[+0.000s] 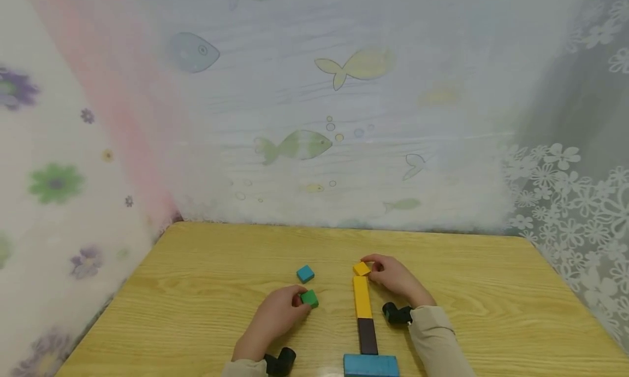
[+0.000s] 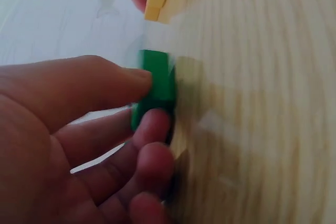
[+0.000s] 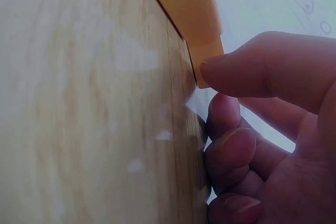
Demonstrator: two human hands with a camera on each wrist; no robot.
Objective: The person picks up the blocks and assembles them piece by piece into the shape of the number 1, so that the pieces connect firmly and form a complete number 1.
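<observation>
My left hand (image 1: 279,314) pinches a green block (image 1: 309,298) between thumb and fingers; in the left wrist view the green block (image 2: 157,80) appears just by the wood surface. Beyond it on the table lies a small blue block (image 1: 305,274). With thumb and fingertips my right hand (image 1: 396,278) pinches a small yellow block (image 1: 361,269), set cornerwise at the far end of a long yellow block (image 1: 362,297). A dark block (image 1: 367,336) continues that line toward me, meeting a wide blue block (image 1: 371,365) laid crosswise.
The wooden table (image 1: 196,289) ends at a pale wall (image 1: 275,104) printed with fish. A flowered wall (image 1: 44,213) borders its left side. Black wrist devices (image 1: 397,313) sit at both cuffs.
</observation>
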